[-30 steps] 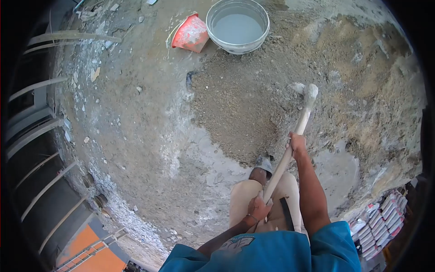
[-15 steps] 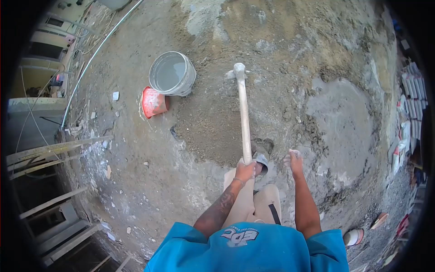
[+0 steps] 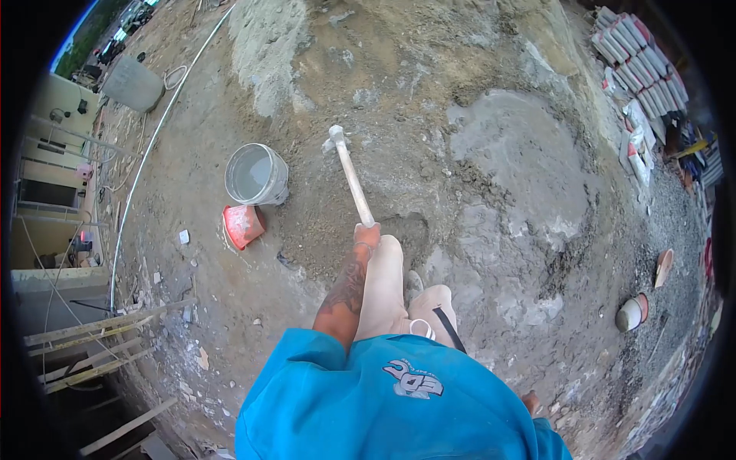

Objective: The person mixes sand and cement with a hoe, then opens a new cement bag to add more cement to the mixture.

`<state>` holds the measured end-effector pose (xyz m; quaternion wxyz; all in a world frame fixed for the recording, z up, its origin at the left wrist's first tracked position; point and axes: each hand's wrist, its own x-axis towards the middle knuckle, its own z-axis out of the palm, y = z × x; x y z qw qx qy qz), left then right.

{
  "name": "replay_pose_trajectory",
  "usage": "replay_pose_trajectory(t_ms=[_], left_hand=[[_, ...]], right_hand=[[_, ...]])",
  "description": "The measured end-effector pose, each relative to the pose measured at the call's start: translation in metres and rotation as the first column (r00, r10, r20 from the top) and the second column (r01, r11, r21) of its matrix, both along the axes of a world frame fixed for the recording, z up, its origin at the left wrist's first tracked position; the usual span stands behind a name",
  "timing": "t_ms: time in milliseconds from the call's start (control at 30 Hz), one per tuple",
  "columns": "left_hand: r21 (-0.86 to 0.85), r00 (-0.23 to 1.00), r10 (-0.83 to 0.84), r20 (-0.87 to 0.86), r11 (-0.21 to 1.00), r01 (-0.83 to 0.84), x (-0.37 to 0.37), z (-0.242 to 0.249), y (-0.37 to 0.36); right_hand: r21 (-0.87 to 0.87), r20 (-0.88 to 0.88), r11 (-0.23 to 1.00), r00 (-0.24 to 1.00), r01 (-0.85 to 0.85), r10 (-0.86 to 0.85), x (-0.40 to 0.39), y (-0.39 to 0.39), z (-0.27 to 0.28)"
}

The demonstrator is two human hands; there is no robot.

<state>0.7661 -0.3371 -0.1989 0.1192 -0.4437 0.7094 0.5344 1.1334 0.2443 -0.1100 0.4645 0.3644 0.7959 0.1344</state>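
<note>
My left hand (image 3: 368, 236) is closed round the lower end of a hoe's pale wooden handle (image 3: 354, 184). The hoe's head (image 3: 336, 138) is caked with grey and rests on the ground ahead of me; its blade cannot be made out. Of my right arm (image 3: 530, 400) only a bit of skin shows beside the blue shirt, and the right hand is out of sight. To the left of the hoe stands a whitish bucket (image 3: 282, 190) with cloudy liquid in it. A smeared red bucket (image 3: 244, 225) lies tipped against it.
A wide patch of wet grey cement (image 3: 521, 153) spreads to the right. Stacked bags (image 3: 636, 69) stand beyond it. A small pale bucket (image 3: 630, 314) lies at the right. A white hose (image 3: 157, 130) runs along the left, above wooden boards (image 3: 107, 326). A drum (image 3: 132, 84) stands far left.
My right hand has dropped back out of sight from above the ground at the right. My left hand still grips the hoe, which now slants more to the left. The view has shifted.
</note>
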Motion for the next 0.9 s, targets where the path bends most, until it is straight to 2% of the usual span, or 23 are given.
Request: replay_pose_trajectory(t_ms=[67, 133, 200, 233, 300, 333, 367, 400, 433, 500, 533, 567, 600, 633, 700, 733, 800, 867, 900], left_hand=[[0.023, 0.998, 0.037, 0.044, 0.999, -0.038, -0.005, -0.023, -0.001], [0.353, 0.986, 0.119, 0.116, 0.923, -0.153, -0.009, 0.023, 0.002], [0.466, 0.985, 0.153, 0.078, 0.868, -0.172, -0.006, 0.020, 0.002], [0.490, 0.982, 0.157, 0.106, 0.851, -0.190, -0.004, 0.014, 0.004], [0.520, 0.978, 0.148, 0.144, 0.830, -0.202, 0.013, 0.008, 0.006], [0.529, 0.981, 0.128, 0.146, 0.828, -0.187, 0.029, 0.003, 0.004], [0.393, 0.985, 0.031, 0.172, 0.915, -0.097, 0.067, -0.018, -0.011], [0.251, 0.984, -0.078, 0.159, 0.967, 0.036, 0.093, -0.025, -0.008], [0.193, 0.967, -0.191, 0.167, 0.969, 0.158, 0.123, -0.051, -0.012], [0.143, 0.916, -0.349, 0.199, 0.935, 0.325, 0.165, -0.070, -0.039], [0.150, 0.892, -0.406, 0.199, 0.912, 0.381, 0.173, -0.065, -0.061], [0.188, 0.888, -0.413, 0.200, 0.906, 0.379, 0.193, -0.076, -0.073], [0.114, 0.898, -0.403, 0.176, 0.915, 0.388, 0.209, -0.089, -0.087], [0.036, 0.904, -0.402, 0.147, 0.915, 0.401, 0.217, -0.098, -0.107], [0.124, 0.868, -0.467, 0.170, 0.884, 0.451, 0.236, -0.098, -0.145], [0.142, 0.836, -0.516, 0.186, 0.856, 0.497, 0.226, -0.101, -0.162], [0.155, 0.845, -0.516, 0.138, 0.854, 0.497, 0.218, -0.094, -0.171], [0.164, 0.859, -0.508, 0.062, 0.854, 0.494, 0.228, -0.070, -0.169], [0.123, 0.867, -0.497, -0.026, 0.859, 0.496, 0.201, -0.075, -0.169]], right_hand=[[-0.129, -0.022, 0.992, 1.000, -0.012, 0.009, -0.025, -0.040, -0.031], [-0.303, -0.064, 0.953, 0.997, 0.019, -0.040, -0.060, -0.086, -0.064], [-0.502, -0.150, 0.858, 0.966, 0.110, -0.212, -0.120, -0.141, -0.086], [-0.522, -0.388, 0.852, 0.882, 0.029, -0.268, -0.129, -0.137, -0.165], [-0.752, -0.527, 0.645, 0.710, -0.135, -0.466, -0.256, -0.287, -0.078], [-0.817, -0.454, 0.554, 0.769, -0.158, -0.450, -0.301, -0.323, -0.095], [-0.828, -0.533, 0.420, 0.753, -0.371, -0.386, -0.376, -0.429, -0.086], [-0.813, -0.518, 0.440, 0.818, -0.381, -0.249, -0.408, -0.479, -0.083], [-0.803, -0.526, 0.427, 0.832, -0.416, -0.177, -0.431, -0.520, -0.104], [-0.788, -0.515, 0.482, 0.839, -0.382, -0.177, -0.455, -0.593, -0.160], [-0.730, -0.579, 0.537, 0.799, -0.422, -0.159, -0.460, -0.632, -0.171], [-0.570, -0.639, 0.737, 0.760, -0.363, -0.119, -0.451, -0.656, -0.188], [-0.369, -0.695, 0.883, 0.716, -0.289, -0.056, -0.447, -0.674, -0.207], [-0.343, -0.696, 0.896, 0.717, -0.283, -0.040, -0.442, -0.679, -0.226], [-0.656, -0.601, 0.739, 0.698, -0.152, -0.389, -0.412, -0.660, -0.234], [-0.636, -0.620, 0.755, 0.689, -0.161, -0.376, -0.407, -0.664, -0.220], [-0.742, -0.608, 0.668, 0.475, -0.055, -0.636, -0.394, -0.679, -0.167], [-0.752, -0.643, 0.650, 0.346, -0.115, -0.683, -0.396, -0.673, -0.139], [-0.733, -0.670, 0.665, 0.327, -0.144, -0.667, -0.411, -0.675, -0.120]])
